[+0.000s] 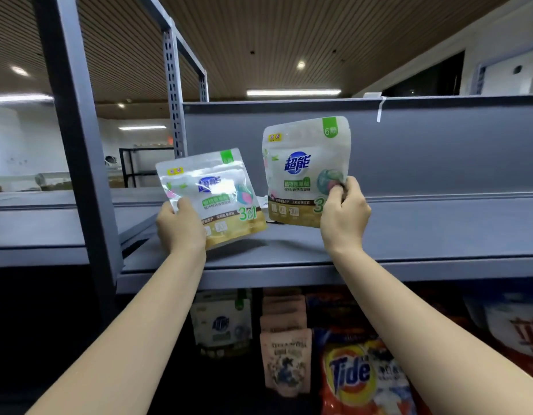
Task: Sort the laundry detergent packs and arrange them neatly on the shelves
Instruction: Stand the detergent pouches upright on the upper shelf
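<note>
Two matching white-and-gold detergent pouches with a blue logo and a green corner tab are over the grey upper shelf point(408, 235). My left hand point(180, 226) grips the lower left corner of the left pouch point(212, 190), which tilts and hangs just above the shelf. My right hand point(344, 218) pinches the right edge of the right pouch point(301, 175), which stands upright with its base on the shelf.
A grey upright post point(79, 139) stands left of the shelf, and a grey back panel point(438, 151) closes it behind. On the shelf below sit another white pouch point(221, 324), pink pouches point(284, 354), an orange Tide bag point(361, 375) and a white-red bag point(516, 327).
</note>
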{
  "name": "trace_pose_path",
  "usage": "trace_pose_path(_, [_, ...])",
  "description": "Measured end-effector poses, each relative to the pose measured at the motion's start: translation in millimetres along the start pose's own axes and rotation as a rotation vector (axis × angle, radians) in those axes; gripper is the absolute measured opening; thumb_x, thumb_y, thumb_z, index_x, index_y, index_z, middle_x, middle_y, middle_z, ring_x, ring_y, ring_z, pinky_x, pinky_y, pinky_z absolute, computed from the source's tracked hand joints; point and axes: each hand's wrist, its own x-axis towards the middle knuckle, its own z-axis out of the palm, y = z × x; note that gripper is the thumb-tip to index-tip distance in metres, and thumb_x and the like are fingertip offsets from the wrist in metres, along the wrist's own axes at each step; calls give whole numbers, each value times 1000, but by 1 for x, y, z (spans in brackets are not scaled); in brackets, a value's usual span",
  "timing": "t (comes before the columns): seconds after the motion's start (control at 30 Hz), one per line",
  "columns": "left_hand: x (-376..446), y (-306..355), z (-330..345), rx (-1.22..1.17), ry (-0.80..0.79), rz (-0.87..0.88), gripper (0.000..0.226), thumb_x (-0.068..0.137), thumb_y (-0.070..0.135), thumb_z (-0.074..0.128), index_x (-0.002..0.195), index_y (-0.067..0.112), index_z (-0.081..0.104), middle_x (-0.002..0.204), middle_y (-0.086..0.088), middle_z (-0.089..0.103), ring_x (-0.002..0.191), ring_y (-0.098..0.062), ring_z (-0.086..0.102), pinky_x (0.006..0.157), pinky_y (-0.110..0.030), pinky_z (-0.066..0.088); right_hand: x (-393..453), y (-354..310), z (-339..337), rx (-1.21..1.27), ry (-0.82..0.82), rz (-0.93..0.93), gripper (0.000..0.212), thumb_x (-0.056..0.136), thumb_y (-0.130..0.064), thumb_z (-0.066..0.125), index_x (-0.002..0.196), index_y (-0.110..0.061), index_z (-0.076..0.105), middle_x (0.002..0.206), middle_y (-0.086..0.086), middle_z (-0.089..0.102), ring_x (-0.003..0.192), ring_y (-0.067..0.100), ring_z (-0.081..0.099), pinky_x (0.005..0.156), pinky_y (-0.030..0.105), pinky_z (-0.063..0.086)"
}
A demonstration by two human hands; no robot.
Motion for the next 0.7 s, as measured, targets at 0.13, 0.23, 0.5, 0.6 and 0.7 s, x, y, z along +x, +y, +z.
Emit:
trace_pose_path(0.13, [-27,7,-21,-106,48,28,19,80,25,42,62,23,49,63,11,57,53,-8,52,49,-22,39,-19,0,-30,40,73,-6,15,94,-15,42,81,-17,49,66,-16,51,61,-1,49,51,13,32])
trace_pose_path(0.23, [-48,6,-39,-113,85,77,25,80,22,43,56,22,38,55,10,44,40,0,40,40,-18,29,-37,3,-46,73,91,23,14,94,-15,43,81,-16,50,67,-18,51,62,-7,50,51,6,33])
trace_pose_path(0.5, [-95,-12,-84,-57,135,140,32,77,21,47,52,23,26,41,12,33,36,-1,31,36,-17,20,-80,22,-82,119,51,28,17,87,-23,42,71,-17,48,60,-13,50,56,-6,49,49,12,36])
trace_pose_path(0.6, [-110,-35,-103,76,171,153,28,72,27,46,53,19,28,44,10,37,40,-4,32,40,-22,24,-98,33,-89,120,-3,51,27,86,-22,45,59,-26,40,52,-12,47,49,-1,42,48,18,34])
trace_pose_path(0.7, [-124,-65,-122,292,191,188,24,73,30,44,58,16,32,52,4,39,48,-11,37,47,-30,25,-118,42,-90,95,-57,101,38,85,-15,51,53,-25,33,47,-17,45,45,2,35,45,17,27])
